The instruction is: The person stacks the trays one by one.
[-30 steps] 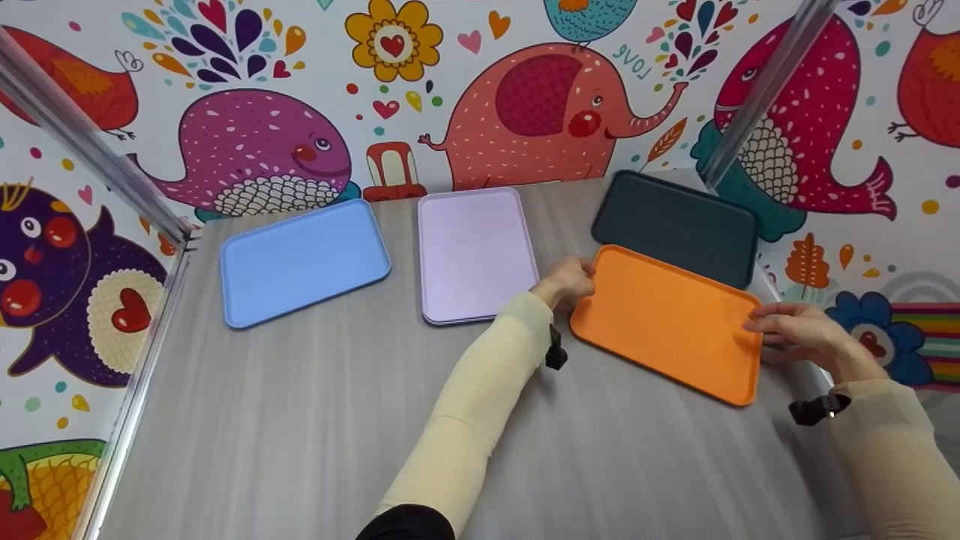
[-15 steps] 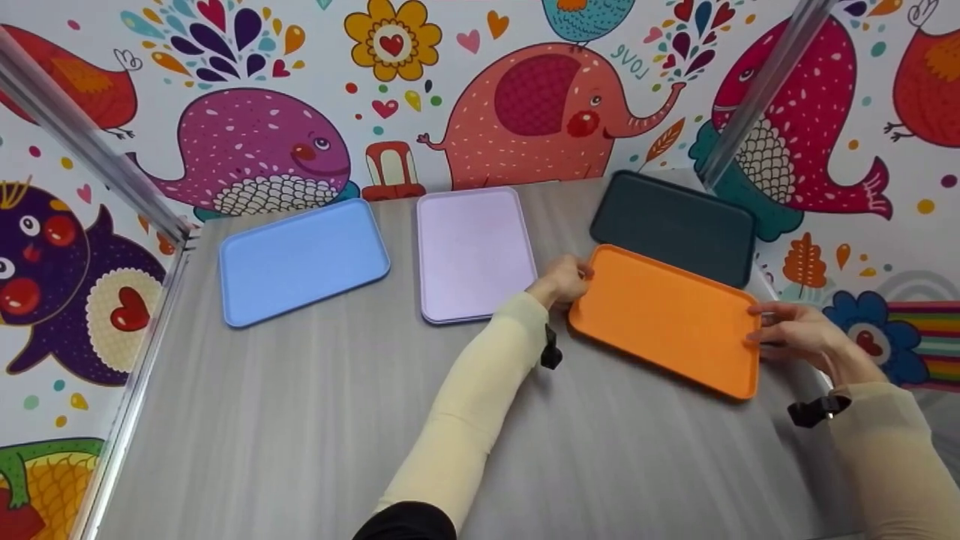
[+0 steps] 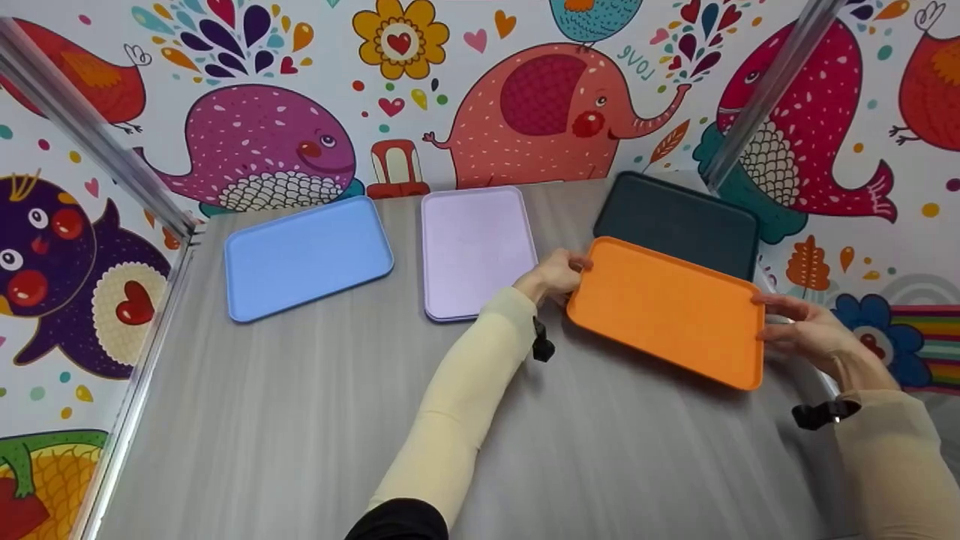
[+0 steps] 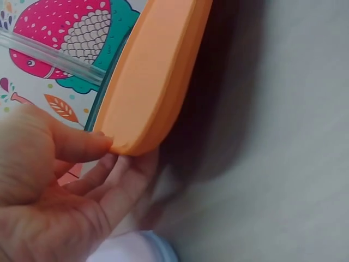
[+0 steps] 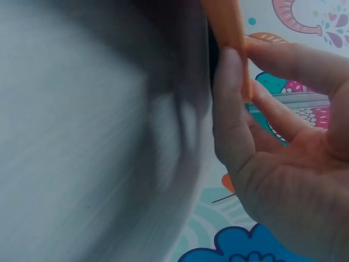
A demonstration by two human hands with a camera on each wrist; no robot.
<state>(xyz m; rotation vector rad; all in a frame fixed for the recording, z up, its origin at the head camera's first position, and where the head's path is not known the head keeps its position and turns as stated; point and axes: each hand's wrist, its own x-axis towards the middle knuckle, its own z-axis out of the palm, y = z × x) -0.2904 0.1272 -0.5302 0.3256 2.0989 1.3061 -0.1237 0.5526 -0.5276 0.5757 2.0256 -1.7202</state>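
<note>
Both ends of the orange tray [image 3: 667,311] are pinched, by the left hand [image 3: 556,274] and the right hand [image 3: 817,334]; since half a second ago, its near edge is shifted toward the dark tray [image 3: 675,223], its weight apparently borne off the counter [image 3: 315,420].

Left hand [image 4: 57,210]: pinches near end of orange tray [image 4: 147,71]. Dark tray [image 4: 102,98]: thin edge shows alongside. Table [image 4: 294,136]: bears shadow [image 4: 215,131] right of orange tray. Rail [image 4: 54,57]: crosses printed wall [image 4: 32,90], upper left. Lilac tray [image 4: 122,251]: rounded part, bottom edge
</note>
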